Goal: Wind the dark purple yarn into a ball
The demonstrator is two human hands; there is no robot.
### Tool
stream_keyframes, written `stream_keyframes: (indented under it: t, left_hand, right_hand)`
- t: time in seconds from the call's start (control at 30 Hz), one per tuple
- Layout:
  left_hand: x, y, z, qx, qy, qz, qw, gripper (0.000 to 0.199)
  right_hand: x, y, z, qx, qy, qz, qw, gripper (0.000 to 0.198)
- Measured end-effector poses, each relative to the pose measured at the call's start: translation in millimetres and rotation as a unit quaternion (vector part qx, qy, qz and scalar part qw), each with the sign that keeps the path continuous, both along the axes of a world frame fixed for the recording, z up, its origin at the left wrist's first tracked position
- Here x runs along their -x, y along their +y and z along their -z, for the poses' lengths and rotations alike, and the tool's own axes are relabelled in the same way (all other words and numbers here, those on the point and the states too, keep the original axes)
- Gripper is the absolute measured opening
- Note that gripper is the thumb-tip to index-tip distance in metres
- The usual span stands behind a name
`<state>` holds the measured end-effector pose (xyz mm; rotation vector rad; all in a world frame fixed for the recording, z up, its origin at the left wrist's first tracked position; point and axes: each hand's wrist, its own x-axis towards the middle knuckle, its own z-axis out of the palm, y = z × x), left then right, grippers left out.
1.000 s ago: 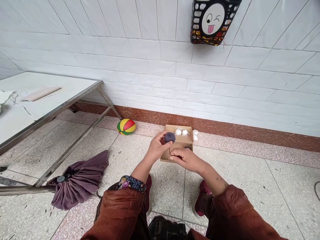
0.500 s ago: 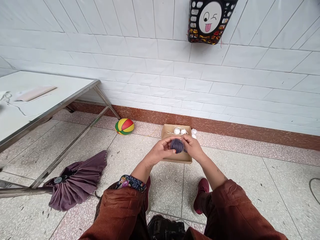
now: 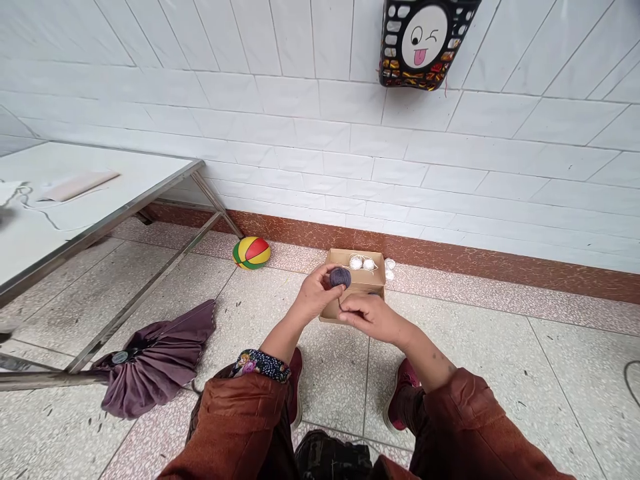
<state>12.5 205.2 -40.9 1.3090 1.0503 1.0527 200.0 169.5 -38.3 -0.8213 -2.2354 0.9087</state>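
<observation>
A dark purple-grey ball of yarn point(image 3: 340, 278) is gripped in my left hand point(image 3: 316, 293), between thumb and fingers. Just below and to the right of it, my right hand point(image 3: 371, 316) pinches the strand of yarn point(image 3: 341, 303) that comes off the ball. Both hands are above a shallow cardboard box point(image 3: 332, 309) on the floor, which they partly cover. Inside the box's far compartment sit two white yarn balls point(image 3: 362, 263) with loose ends. A small dark thing point(image 3: 374, 294) shows in the near part, mostly hidden by my right hand.
More white balls point(image 3: 389, 269) lie right of the box. A striped toy ball point(image 3: 251, 253) rests by the wall. On the left stand a metal-framed table point(image 3: 150, 163) and a folded purple umbrella point(image 3: 160, 363). A black basket point(image 3: 425, 40) hangs on the tiled wall.
The yarn ball has moved left and slightly up in my left hand. My right hand has come away from the ball, down and left, onto the strand.
</observation>
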Motion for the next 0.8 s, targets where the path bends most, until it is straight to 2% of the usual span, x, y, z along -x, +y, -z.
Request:
stream_keyframes:
  t: [0.1, 0.17, 0.27, 0.33, 0.43, 0.57, 0.7, 0.8]
  left_hand:
    - [-2.9, -6.1, -2.0, 0.002, 0.008, 0.063, 0.998, 0.066]
    - [-4.6, -11.3, -5.3, 0.005, -0.013, 0.122, 0.992, 0.075]
    - [-6.1, -17.0, -11.3, 0.007, -0.072, 0.211, 0.975, 0.076]
    - [-6.4, -18.2, -13.7, 0.004, -0.113, 0.229, 0.967, 0.067]
    - [-6.2, -16.0, -12.7, 0.005, -0.148, 0.187, 0.971, 0.054]
    - [-5.3, -9.0, -5.7, 0.029, -0.151, 0.081, 0.985, 0.047]
    - [-3.9, -1.4, 2.3, 0.023, -0.096, -0.028, 0.995, 0.045]
    - [-3.0, 2.2, 7.1, 0.012, -0.029, -0.067, 0.997, 0.047]
  right_hand:
    - [-11.0, 5.1, -12.5, 0.029, 0.087, 0.110, 0.990, 0.029]
    - [-18.2, 11.8, -12.1, 0.037, 0.126, 0.173, 0.976, 0.030]
    - [-23.5, 23.4, 1.2, 0.029, 0.121, 0.227, 0.966, 0.030]
    - [-22.6, 29.2, 14.1, 0.016, 0.086, 0.240, 0.967, 0.031]
    - [-17.2, 31.4, 30.4, 0.007, 0.018, 0.231, 0.973, 0.027]
    - [-8.1, 23.5, 38.9, -0.008, -0.083, 0.199, 0.976, 0.018]
    - [-0.3, 11.5, 33.6, -0.046, -0.124, 0.082, 0.988, 0.018]
    - [3.9, 2.6, 20.8, -0.055, -0.109, 0.002, 0.992, 0.020]
